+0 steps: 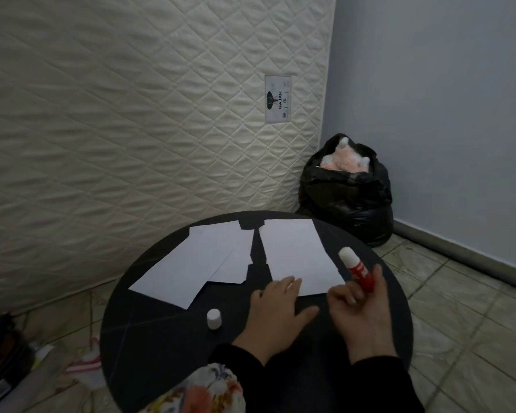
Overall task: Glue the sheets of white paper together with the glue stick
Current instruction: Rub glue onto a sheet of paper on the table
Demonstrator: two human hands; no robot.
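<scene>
Beyond the round black table (149, 317), pink plush fills a black plastic bag (346, 195), partly hidden. Right hand (361, 311) grips the uncapped red glue stick (358, 271); left hand (276, 311) rests flat-fingered on the white paper sheet (295, 251).

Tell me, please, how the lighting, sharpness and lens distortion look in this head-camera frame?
Head view: dim, flat light, no glare; wide-angle bending bows the mattress edge; left hand and right hand look slightly soft, while the glue stick and paper sheets stay legible.

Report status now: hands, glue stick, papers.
Right hand holds uncapped glue stick. Left hand flat on right paper sheet. Cap on table, nothing blocking.
</scene>
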